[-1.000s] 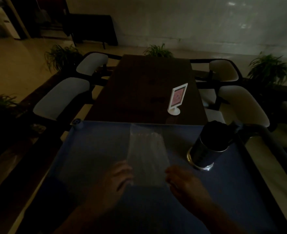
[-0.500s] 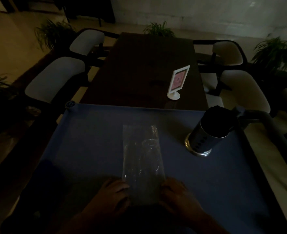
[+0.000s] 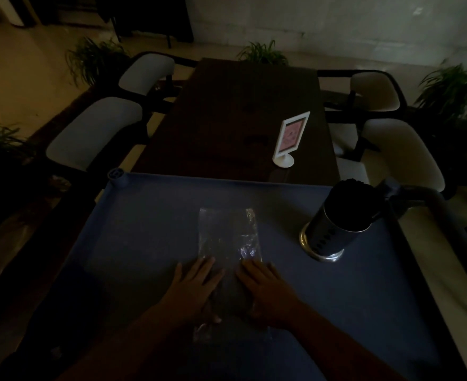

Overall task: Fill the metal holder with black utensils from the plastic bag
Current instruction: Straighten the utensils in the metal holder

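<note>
A clear plastic bag lies flat on the blue cart top, its length running away from me. My left hand presses on the bag's near left part with straight fingers. My right hand lies flat on the bag's near right part, fingers straight too. The metal holder stands to the right of the bag, packed with black utensils that rise above its rim. In this dim light I cannot make out whether anything is inside the bag.
A dark wooden table lies beyond the cart, with a white sign stand on its right side. Pale chairs flank the table. A grey cart handle curves past the holder at right. Potted plants line the floor.
The bag has been laid flatter on the cart. My fingers, curled at its near end before, now lie straight and flat on it, farther up. The view has shifted slightly.
</note>
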`<state>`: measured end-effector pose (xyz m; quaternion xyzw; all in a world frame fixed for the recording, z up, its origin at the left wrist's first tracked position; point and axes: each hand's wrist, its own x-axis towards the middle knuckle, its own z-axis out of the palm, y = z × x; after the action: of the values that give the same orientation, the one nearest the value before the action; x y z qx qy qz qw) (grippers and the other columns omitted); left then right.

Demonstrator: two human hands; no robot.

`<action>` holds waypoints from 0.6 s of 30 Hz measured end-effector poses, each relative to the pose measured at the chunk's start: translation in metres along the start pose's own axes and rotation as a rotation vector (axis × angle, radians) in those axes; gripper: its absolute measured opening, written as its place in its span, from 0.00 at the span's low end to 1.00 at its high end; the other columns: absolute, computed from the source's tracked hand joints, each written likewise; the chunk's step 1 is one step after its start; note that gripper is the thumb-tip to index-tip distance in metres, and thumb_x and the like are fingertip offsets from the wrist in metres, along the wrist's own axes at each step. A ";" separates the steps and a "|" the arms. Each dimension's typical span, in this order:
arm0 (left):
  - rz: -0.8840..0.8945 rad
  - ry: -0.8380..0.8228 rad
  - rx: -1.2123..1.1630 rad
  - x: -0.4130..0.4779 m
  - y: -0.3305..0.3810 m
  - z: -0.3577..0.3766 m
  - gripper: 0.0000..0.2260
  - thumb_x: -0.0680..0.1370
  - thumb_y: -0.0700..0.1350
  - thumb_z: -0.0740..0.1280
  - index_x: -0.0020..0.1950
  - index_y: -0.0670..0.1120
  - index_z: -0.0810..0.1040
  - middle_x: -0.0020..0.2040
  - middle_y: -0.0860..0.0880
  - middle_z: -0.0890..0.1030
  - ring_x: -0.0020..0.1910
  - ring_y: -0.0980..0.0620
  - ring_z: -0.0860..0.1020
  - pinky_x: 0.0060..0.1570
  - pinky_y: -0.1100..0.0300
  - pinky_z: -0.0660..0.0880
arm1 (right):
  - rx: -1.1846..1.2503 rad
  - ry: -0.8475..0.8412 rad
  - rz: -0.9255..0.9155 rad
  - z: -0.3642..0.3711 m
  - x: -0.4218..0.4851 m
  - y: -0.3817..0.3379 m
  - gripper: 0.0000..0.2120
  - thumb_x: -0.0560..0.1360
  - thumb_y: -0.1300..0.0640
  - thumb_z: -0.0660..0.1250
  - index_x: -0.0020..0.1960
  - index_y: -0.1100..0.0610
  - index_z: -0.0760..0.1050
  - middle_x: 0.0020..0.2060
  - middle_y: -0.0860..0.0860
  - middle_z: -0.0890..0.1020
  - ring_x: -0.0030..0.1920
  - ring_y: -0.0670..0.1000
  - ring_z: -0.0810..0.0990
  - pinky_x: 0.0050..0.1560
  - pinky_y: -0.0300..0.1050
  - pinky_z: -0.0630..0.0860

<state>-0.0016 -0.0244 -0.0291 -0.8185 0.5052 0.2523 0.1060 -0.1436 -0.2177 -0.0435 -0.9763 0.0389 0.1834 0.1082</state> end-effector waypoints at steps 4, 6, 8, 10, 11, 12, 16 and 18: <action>-0.001 -0.021 -0.020 0.003 -0.003 0.001 0.50 0.66 0.75 0.60 0.79 0.57 0.40 0.80 0.48 0.35 0.78 0.44 0.35 0.69 0.27 0.40 | 0.038 0.014 0.022 0.005 -0.001 0.000 0.46 0.71 0.36 0.65 0.80 0.48 0.44 0.80 0.51 0.42 0.79 0.56 0.41 0.74 0.65 0.38; 0.001 -0.021 -0.027 0.003 -0.002 0.001 0.50 0.66 0.76 0.60 0.79 0.57 0.40 0.80 0.49 0.35 0.78 0.44 0.35 0.69 0.27 0.41 | 0.044 0.018 0.024 0.004 -0.001 0.000 0.46 0.71 0.35 0.63 0.80 0.48 0.45 0.80 0.51 0.42 0.79 0.56 0.41 0.74 0.65 0.38; 0.003 -0.027 -0.032 0.002 -0.003 0.001 0.51 0.65 0.77 0.59 0.79 0.57 0.41 0.80 0.48 0.35 0.79 0.44 0.36 0.69 0.27 0.41 | 0.028 0.032 0.017 0.003 0.001 -0.003 0.44 0.72 0.35 0.62 0.80 0.49 0.46 0.80 0.52 0.44 0.79 0.56 0.42 0.74 0.65 0.39; -0.005 -0.026 -0.027 0.002 -0.001 -0.004 0.50 0.65 0.77 0.59 0.80 0.56 0.43 0.81 0.47 0.37 0.79 0.43 0.38 0.70 0.28 0.41 | 0.031 0.082 0.020 0.001 0.000 -0.004 0.43 0.73 0.37 0.64 0.80 0.50 0.48 0.80 0.53 0.47 0.79 0.57 0.44 0.75 0.62 0.41; -0.017 -0.027 -0.040 0.003 0.001 -0.009 0.49 0.66 0.76 0.59 0.80 0.55 0.46 0.81 0.47 0.39 0.79 0.43 0.39 0.70 0.29 0.41 | 0.062 0.103 0.015 -0.002 -0.001 -0.004 0.43 0.72 0.38 0.65 0.79 0.51 0.49 0.80 0.54 0.49 0.79 0.58 0.45 0.76 0.60 0.43; -0.031 -0.027 -0.069 0.003 0.003 -0.015 0.47 0.68 0.75 0.60 0.80 0.55 0.49 0.81 0.46 0.40 0.79 0.43 0.41 0.71 0.30 0.42 | 0.115 0.120 0.008 -0.006 -0.003 -0.004 0.44 0.71 0.40 0.67 0.79 0.51 0.50 0.80 0.54 0.51 0.79 0.58 0.47 0.77 0.57 0.46; -0.043 0.088 -0.161 0.011 0.013 -0.046 0.32 0.74 0.66 0.62 0.75 0.54 0.64 0.78 0.46 0.59 0.76 0.44 0.60 0.73 0.41 0.59 | 0.429 0.213 0.043 -0.039 -0.022 0.008 0.31 0.73 0.47 0.69 0.72 0.54 0.67 0.70 0.54 0.69 0.70 0.54 0.67 0.72 0.49 0.66; -0.019 0.231 -0.209 0.021 0.024 -0.063 0.23 0.76 0.61 0.64 0.68 0.53 0.73 0.69 0.48 0.73 0.68 0.48 0.72 0.66 0.51 0.70 | 0.511 0.265 0.098 -0.059 -0.040 0.022 0.21 0.74 0.51 0.69 0.66 0.55 0.74 0.62 0.53 0.77 0.62 0.50 0.75 0.64 0.47 0.72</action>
<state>0.0044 -0.0790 0.0150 -0.8535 0.4771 0.2064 -0.0360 -0.1630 -0.2512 0.0206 -0.9298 0.1448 0.0435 0.3355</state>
